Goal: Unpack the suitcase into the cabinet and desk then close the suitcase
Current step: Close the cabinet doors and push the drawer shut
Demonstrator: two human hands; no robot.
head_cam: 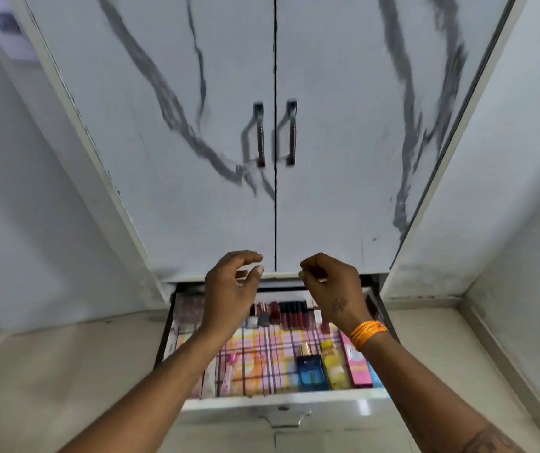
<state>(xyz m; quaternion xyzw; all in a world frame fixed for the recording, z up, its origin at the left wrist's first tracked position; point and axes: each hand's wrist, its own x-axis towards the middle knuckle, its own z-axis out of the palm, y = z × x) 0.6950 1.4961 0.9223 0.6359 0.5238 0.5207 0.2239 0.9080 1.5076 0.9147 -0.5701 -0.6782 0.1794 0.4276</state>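
A white cabinet with grey marble veins fills the view; its two doors (pixel 196 125) are closed, with dark handles (pixel 260 135) at the centre seam. Below them a drawer (pixel 278 403) is pulled out, lined with pink checked paper. Lipsticks (pixel 291 313) stand along its back, and a blue perfume bottle (pixel 311 371), a yellow bottle (pixel 335 364) and a pink box (pixel 358 364) lie at the right. My left hand (pixel 229 289) and my right hand (pixel 330 286) hover above the drawer's back, fingers loosely curled, holding nothing. The suitcase is out of view.
White side panels (pixel 491 191) flank the cabinet on both sides. A pale countertop (pixel 65 371) runs left and right of the drawer. An orange thread band (pixel 368 333) circles my right wrist. A pink packet (pixel 232 367) lies at the drawer's left.
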